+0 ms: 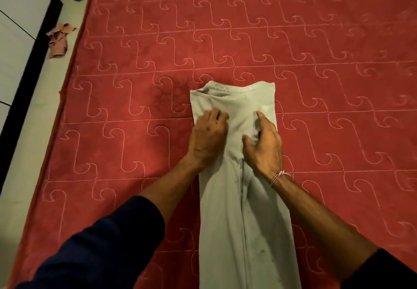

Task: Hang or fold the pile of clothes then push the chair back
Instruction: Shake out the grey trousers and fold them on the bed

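Red quilted mattress [293,40] fills nearly all of my head view, its surface stitched in pale hooked lines. Along its left edge I can see a strip of pale floor [20,67] crossed by a dark band, and at the top left corner something dark that I cannot make out.

On the mattress, running from the bottom edge of the view up to about the middle, lies the shirt [246,232], a pale grey-green garment folded lengthwise into a long narrow strip. Its collar end points away from me, and the two side flaps meet along a seam-like line down the centre. A few faint dark marks show on the lower part of the cloth.

Both forearms reach in from below, with dark blue sleeves [101,243] pushed up towards the elbows. My left hand [208,137] rests on the left flap of the shirt just below the collar, fingers bent, knuckles up; it may be gathering a bit of cloth under the fingertips, though I cannot tell for sure from here. My right hand [264,144] lies on the right flap beside it, fingers spread and fairly straight, pressing the cloth flat rather than gripping it. A thin pink-and-white bracelet [279,176] circles the right wrist.

On the floor just off the mattress edge lies a small crumpled pinkish rag [59,40].
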### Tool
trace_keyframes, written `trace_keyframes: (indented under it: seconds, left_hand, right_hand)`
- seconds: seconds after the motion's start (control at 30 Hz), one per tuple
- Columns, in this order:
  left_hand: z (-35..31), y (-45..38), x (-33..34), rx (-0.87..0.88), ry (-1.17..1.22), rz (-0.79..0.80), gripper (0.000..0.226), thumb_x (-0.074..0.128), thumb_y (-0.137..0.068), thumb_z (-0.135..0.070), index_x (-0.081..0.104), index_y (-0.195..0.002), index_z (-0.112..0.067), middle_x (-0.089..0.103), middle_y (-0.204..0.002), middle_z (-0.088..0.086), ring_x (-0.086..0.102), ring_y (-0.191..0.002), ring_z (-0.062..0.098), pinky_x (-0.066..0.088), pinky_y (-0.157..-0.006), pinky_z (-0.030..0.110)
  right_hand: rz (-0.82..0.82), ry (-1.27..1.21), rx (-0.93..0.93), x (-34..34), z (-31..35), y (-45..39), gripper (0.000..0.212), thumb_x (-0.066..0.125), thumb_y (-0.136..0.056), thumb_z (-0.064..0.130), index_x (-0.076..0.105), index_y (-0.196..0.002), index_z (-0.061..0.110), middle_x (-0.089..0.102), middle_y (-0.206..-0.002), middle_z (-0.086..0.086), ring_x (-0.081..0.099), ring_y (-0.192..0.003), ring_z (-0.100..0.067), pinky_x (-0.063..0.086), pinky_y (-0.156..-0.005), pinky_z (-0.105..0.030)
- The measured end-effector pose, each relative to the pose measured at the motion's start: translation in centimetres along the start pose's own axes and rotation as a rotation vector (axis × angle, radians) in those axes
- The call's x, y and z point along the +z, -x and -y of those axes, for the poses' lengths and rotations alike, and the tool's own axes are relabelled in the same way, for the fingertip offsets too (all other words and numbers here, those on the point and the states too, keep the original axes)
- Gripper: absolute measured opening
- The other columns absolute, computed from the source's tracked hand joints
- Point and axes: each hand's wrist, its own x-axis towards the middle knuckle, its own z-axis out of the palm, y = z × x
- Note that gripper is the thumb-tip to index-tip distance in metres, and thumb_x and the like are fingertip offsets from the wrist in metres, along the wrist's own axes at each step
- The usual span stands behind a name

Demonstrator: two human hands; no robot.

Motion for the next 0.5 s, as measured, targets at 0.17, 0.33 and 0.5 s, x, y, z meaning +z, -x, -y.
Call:
trace_keyframes:
  seconds: [0.17,0.33,0.5]
  left_hand:
    - [-0.3,-1.1,-1.5,-0.471,0.661,0.189,0.028,0.045,-0.103,-0.02,0.068,-0.098,-0.004,0.067,-0.085,0.011,0.063,-0.076,0.025,0.053,-0.07,0.042]
    - [-0.1,-4.7,-5.6,-1.084,1.295,0.38,0.046,0.048,-0.1,-0.052,0.066,-0.081,-0.015,0.062,-0.062,-0.004,0.058,-0.052,0.01,0.045,-0.046,0.019]
    - [1.4,-4.2,-4.0,-1.079,1.058,0.226,0.009,0.067,-0.093,-0.01,0.069,-0.096,-0.002,0.067,-0.082,0.006,0.06,-0.069,0.016,0.05,-0.051,0.023]
  right_hand:
    - [-0.092,0.019,-0.214,0.9,2.6,0.4,0.06,0.064,-0.084,-0.007,0.045,-0.138,0.01,0.057,-0.131,-0.012,0.058,-0.103,-0.022,0.056,-0.087,-0.041]
    - [0.141,0.258,-0.499,3.1,4.6,2.1,0.061,0.066,-0.084,-0.009,0.047,-0.142,0.003,0.041,-0.152,-0.022,0.055,-0.121,-0.036,0.059,-0.085,-0.039]
    - [0.162,0.265,-0.443,3.4,3.4,4.0,0.046,0.067,-0.091,0.002,0.052,-0.134,0.001,0.057,-0.133,-0.023,0.06,-0.114,-0.035,0.061,-0.085,-0.044]
